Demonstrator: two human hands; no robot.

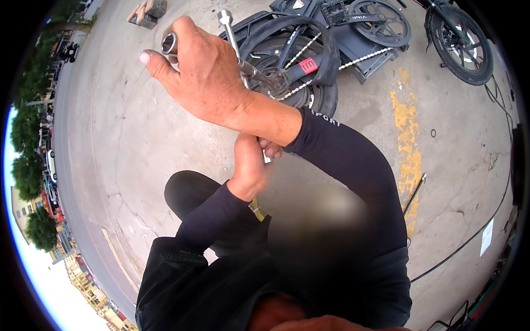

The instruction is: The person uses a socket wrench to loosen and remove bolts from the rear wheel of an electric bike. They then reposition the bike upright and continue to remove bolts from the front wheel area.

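A silver cross-shaped socket wrench (229, 34) reaches from my hands to the hub (274, 83) of a black wheel, where one of its arms ends. My right hand (201, 71) is wrapped round the wrench, thumb sticking out, with an open socket end showing beside the index finger. Below it, partly hidden under my right wrist, my left hand (251, 163) grips another arm of the wrench, whose silver tip peeks out by the fingers. The wheel belongs to a black bike (292, 38) on the ground, with a silver chain (364, 57) and a crank wheel (381, 23). A loose black tyre (326, 47) drapes over it.
Another black wheel (461, 44) stands at the far right. A worn yellow line (406, 132) crosses the concrete, with a thin rod (415, 194) and a small ring (433, 133) on the ground. A black cable (469, 240) runs along the right. Wooden blocks (147, 13) lie far left.
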